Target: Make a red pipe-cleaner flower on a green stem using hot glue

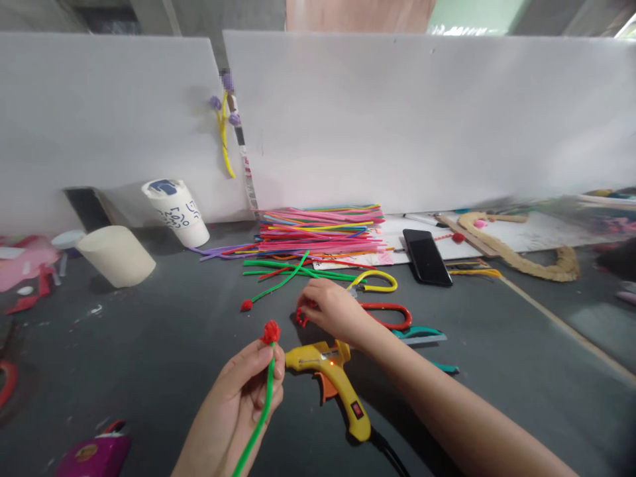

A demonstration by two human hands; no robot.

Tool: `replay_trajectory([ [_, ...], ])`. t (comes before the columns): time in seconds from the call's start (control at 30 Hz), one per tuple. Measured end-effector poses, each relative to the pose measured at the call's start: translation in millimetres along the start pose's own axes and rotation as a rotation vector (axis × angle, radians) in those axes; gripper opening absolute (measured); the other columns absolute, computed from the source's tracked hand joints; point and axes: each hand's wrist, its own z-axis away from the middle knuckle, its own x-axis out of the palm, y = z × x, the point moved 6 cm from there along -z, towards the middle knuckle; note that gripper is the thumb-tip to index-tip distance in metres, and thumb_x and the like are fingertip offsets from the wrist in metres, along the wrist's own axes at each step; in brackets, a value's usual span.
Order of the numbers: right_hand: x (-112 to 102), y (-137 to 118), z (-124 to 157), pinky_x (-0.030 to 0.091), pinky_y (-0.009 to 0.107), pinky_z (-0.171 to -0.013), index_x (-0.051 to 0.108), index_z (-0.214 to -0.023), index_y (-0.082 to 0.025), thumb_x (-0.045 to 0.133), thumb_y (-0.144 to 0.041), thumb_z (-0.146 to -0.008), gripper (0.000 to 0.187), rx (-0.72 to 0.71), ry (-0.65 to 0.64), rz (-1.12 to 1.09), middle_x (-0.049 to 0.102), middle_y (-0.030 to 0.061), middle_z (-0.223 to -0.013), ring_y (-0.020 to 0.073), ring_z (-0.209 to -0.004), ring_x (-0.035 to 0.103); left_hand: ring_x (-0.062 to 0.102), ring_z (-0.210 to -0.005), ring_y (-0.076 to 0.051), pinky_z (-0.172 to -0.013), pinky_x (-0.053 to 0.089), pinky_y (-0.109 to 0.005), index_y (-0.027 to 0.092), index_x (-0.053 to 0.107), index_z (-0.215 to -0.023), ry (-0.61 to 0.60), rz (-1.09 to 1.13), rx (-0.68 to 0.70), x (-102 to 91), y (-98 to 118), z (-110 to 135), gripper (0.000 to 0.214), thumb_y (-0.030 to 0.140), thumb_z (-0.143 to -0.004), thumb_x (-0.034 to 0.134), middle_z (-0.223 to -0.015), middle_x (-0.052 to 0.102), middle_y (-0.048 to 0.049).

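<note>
left hand (243, 384) grips a green stem (269, 392) just below its red ball tip (271, 332), ball uppermost, above the dark table (173, 344). right hand (325, 305): fingers curled downward at small red pieces (301, 318); whether any piece is gripped cannot be determined. yellow glue gun (342, 385): lying on the table, nozzle just beside the left hand, indicator lit. second green stem (278, 287), also red-tipped: lying beyond the left hand. multicoloured stems (322, 228): stacked near the white panel (397, 119), left of the black phone (427, 257).
</note>
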Motion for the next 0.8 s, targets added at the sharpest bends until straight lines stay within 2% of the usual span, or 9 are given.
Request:
replay_trajectory([
  [0.2, 2.8, -14.7, -4.7, 0.054, 0.042, -0.085, 0.058, -0.118, -0.017, 0.058, -0.032, -0.095, 0.028, -0.080, -0.130, 0.019, 0.061, 0.0083, -0.120, 0.0216, -0.101, 0.062, 0.036, -0.048, -0.003, -0.041, 0.036, -0.013, 0.010, 0.069, -0.065, 0.006, 0.005, -0.004, -0.5, -1.0, 1.2, 0.013, 0.015, -0.064, 0.080, -0.059, 0.057, -0.0007],
  [0.37, 14.7, -25.2, -23.1, 0.053, 0.043, -0.086, 0.058, -0.120, -0.016, 0.059, -0.032, -0.094, 0.030, -0.057, -0.160, -0.038, 0.059, 0.0098, -0.122, 0.0225, -0.103, 0.062, 0.035, -0.046, -0.002, -0.039, 0.035, -0.013, 0.008, 0.068, -0.064, -0.008, 0.008, 0.029, -0.2, 3.7, 0.0, 0.014, 0.017, -0.065, 0.079, -0.058, 0.056, -0.0001],
  [0.5, -0.1, -16.9, -26.1, 0.055, 0.042, -0.082, 0.058, -0.118, -0.016, 0.059, -0.033, -0.094, 0.029, 0.019, -0.091, -0.228, 0.061, 0.0079, -0.117, 0.0210, -0.097, 0.063, 0.038, -0.047, -0.002, -0.040, 0.036, -0.012, 0.008, 0.068, -0.064, -0.007, 0.020, 0.035, -0.9, 5.5, -0.1, 0.012, 0.016, -0.066, 0.078, -0.058, 0.056, 0.0000],
  [0.6, -21.6, -10.3, -10.8, 0.056, 0.034, -0.074, 0.060, -0.112, -0.014, 0.055, -0.028, -0.096, 0.022, 0.046, -0.003, -0.425, 0.066, 0.0052, -0.103, 0.0167, -0.085, 0.066, 0.037, -0.046, -0.002, -0.040, 0.036, -0.012, 0.009, 0.068, -0.064, -0.009, 0.038, 0.038, -1.1, 5.0, 0.2, 0.011, 0.016, -0.067, 0.077, -0.058, 0.057, 0.0003],
  [0.67, -33.4, -10.0, 3.5, 0.055, 0.027, -0.072, 0.061, -0.111, -0.015, 0.049, -0.021, -0.097, 0.020, 0.033, 0.051, -0.544, 0.069, 0.0039, -0.098, 0.0141, -0.084, 0.067, 0.036, -0.046, -0.002, -0.039, 0.035, -0.012, 0.009, 0.068, -0.065, -0.011, 0.042, 0.035, -0.9, 3.4, 0.6, 0.010, 0.015, -0.068, 0.076, -0.058, 0.057, 0.0003],
  [0.8, -41.4, -8.2, 21.5, 0.053, 0.024, -0.072, 0.065, -0.104, -0.016, 0.049, -0.016, -0.092, 0.020, 0.055, 0.140, -0.634, 0.071, 0.0030, -0.096, 0.0136, -0.085, 0.068, 0.036, -0.044, -0.003, -0.037, 0.034, -0.013, 0.010, 0.067, -0.064, 0.000, 0.025, 0.048, -0.9, 2.8, 0.3, 0.010, 0.014, -0.072, 0.072, -0.058, 0.056, -0.0003],
])
